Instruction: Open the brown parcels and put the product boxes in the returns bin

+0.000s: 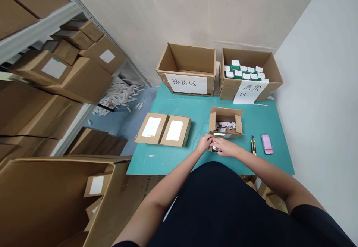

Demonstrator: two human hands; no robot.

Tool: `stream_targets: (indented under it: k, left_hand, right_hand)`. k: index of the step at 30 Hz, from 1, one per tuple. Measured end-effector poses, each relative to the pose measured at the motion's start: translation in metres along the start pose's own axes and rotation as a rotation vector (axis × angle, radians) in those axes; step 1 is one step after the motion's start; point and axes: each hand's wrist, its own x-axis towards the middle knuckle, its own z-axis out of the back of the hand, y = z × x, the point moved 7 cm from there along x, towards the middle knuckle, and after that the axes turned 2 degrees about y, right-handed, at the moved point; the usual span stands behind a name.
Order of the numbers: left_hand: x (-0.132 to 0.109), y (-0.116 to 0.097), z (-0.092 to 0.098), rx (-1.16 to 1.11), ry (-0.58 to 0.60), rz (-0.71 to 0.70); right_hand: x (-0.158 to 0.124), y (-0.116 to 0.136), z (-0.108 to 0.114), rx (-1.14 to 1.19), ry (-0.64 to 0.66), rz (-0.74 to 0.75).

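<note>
The left hand [205, 143] and right hand [225, 147] are together, fingertips meeting over a small silvery item [215, 149] at the near side of the green surface [195, 107]; how firmly each grips, I cannot tell. From them, an open carton [226, 112] holding crumpled white paper stands just beside, at one o'clock. A yellow-and-black cutter [253, 145] lies at three o'clock, a pink phone [267, 144] beyond it. Two labelled boxes [175, 130] lie side by side toward ten o'clock.

Forearms [177, 178] angled inward, left hand [205, 143] beside right hand [225, 147], fingers [219, 141] curled
</note>
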Motion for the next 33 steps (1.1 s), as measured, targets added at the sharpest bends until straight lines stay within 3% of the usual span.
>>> stream_targets:
  k: [6, 13, 17, 23, 27, 33]
  left_hand:
    - [0.003, -0.003, 0.001, -0.003, 0.010, 0.013]
    - [0.003, 0.003, 0.001, -0.015, -0.009, 0.071]
    - [0.002, 0.004, 0.000, -0.011, -0.012, 0.070]
    - [0.003, 0.004, 0.000, 0.006, -0.001, 0.071]
    - [0.001, 0.005, -0.001, 0.010, -0.013, 0.089]
    - [0.001, 0.007, -0.004, 0.001, -0.018, 0.084]
  right_hand:
    - [-0.005, -0.010, -0.003, 0.047, -0.051, -0.024]
    - [-0.019, -0.016, -0.027, -0.052, -0.290, -0.089]
    - [-0.022, -0.015, -0.038, -0.066, -0.362, -0.096]
    - [-0.026, -0.018, -0.030, 0.003, -0.452, -0.103]
    - [-0.041, -0.031, -0.017, 0.027, -0.587, -0.251]
    - [-0.055, -0.044, -0.019, 0.067, -0.562, -0.542]
